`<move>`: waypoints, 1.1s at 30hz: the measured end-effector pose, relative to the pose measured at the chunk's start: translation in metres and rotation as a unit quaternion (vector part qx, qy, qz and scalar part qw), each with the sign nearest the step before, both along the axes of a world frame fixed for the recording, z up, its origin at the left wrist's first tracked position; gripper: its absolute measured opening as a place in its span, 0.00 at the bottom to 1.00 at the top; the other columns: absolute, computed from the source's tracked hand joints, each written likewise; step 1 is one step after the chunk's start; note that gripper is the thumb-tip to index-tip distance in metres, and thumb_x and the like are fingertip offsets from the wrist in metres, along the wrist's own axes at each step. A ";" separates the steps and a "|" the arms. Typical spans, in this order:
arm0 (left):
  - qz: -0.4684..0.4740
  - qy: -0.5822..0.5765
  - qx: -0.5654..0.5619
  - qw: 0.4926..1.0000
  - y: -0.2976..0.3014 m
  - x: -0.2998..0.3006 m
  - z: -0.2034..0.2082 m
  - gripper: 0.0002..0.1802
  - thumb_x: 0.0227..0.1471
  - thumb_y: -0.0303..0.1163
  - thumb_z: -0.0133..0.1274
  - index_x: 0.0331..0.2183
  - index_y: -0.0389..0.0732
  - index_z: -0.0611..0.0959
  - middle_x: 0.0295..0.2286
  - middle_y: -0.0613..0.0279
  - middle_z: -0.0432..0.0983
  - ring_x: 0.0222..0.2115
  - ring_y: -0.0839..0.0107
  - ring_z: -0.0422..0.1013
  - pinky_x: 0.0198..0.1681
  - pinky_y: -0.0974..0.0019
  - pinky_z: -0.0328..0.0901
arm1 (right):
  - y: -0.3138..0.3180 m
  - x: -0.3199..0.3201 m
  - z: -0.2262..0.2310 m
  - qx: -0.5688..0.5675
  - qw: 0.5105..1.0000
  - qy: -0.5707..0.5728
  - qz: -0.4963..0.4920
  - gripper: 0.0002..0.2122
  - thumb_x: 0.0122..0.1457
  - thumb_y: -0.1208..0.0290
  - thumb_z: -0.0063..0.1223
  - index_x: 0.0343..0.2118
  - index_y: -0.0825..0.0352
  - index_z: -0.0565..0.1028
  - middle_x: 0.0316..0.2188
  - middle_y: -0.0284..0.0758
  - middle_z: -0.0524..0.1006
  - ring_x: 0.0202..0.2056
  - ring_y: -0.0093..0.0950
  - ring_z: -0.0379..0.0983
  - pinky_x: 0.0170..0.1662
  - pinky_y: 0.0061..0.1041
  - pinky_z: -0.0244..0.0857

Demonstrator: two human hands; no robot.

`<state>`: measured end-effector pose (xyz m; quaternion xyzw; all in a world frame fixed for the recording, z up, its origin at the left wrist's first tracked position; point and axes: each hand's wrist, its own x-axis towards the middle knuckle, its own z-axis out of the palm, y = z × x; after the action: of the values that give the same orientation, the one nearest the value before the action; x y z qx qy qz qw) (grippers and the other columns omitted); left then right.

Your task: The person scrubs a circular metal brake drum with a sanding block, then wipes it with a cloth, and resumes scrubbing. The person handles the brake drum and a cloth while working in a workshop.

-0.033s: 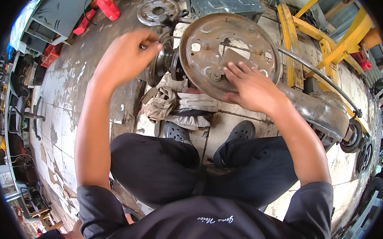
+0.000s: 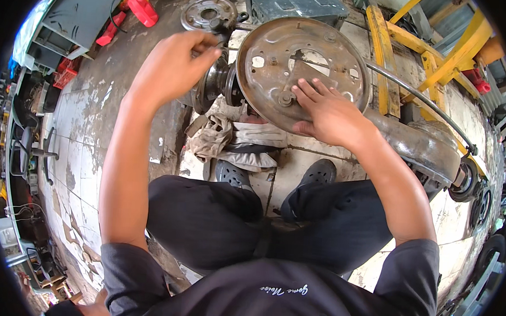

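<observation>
Okay, your right hand lay spread on the round metal plate just ahead of you, fingers over a flat brown sheet, while your left hand curled beside the hub, pinching what, I couldn't tell. The risk, seemingly, was uneven pressure slipping that sheet and scraping your fingers on the bolt.

Round rust-brown metal plate, edged by a raised rim, face turned upward and toward the wearer, pierced by several openings, fitted with bolts, small flat brown sheet laid against it, partly covered, dark ringed metal hub set just left, partly hidden
</observation>
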<state>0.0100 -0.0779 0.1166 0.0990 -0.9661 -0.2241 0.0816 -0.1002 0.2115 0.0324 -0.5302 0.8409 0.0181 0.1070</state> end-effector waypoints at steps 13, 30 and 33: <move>0.113 0.029 -0.194 0.974 -0.024 -0.052 -0.080 0.28 0.61 0.57 0.47 0.53 0.48 0.79 0.53 0.57 0.75 0.57 0.56 0.66 0.61 0.47 0.54 | -0.011 -0.008 -0.007 0.014 1.000 0.002 0.009 0.40 0.61 0.44 0.49 0.68 0.67 0.54 0.70 0.43 0.51 0.69 0.45 0.48 0.68 0.42 0.50; 0.189 0.005 -0.166 0.968 -0.046 -0.052 -0.097 0.28 0.63 0.57 0.38 0.46 0.47 0.83 0.43 0.53 0.80 0.50 0.51 0.72 0.56 0.46 0.59 | 0.001 0.002 0.008 0.025 1.000 -0.016 -0.009 0.36 0.62 0.46 0.49 0.65 0.68 0.61 0.67 0.42 0.59 0.67 0.41 0.55 0.67 0.42 0.54; 0.179 -0.009 -0.170 0.969 -0.046 -0.052 -0.095 0.28 0.63 0.57 0.38 0.46 0.47 0.83 0.43 0.52 0.80 0.50 0.50 0.72 0.56 0.45 0.59 | 0.004 0.000 0.007 0.002 1.000 -0.002 -0.015 0.35 0.62 0.47 0.50 0.64 0.68 0.62 0.67 0.42 0.61 0.66 0.41 0.57 0.66 0.42 0.55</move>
<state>-0.0419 -0.1237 0.0219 0.2566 -0.9574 -0.0378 0.1270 -0.1004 0.2154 0.0396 -0.5178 0.8483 0.0171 0.1096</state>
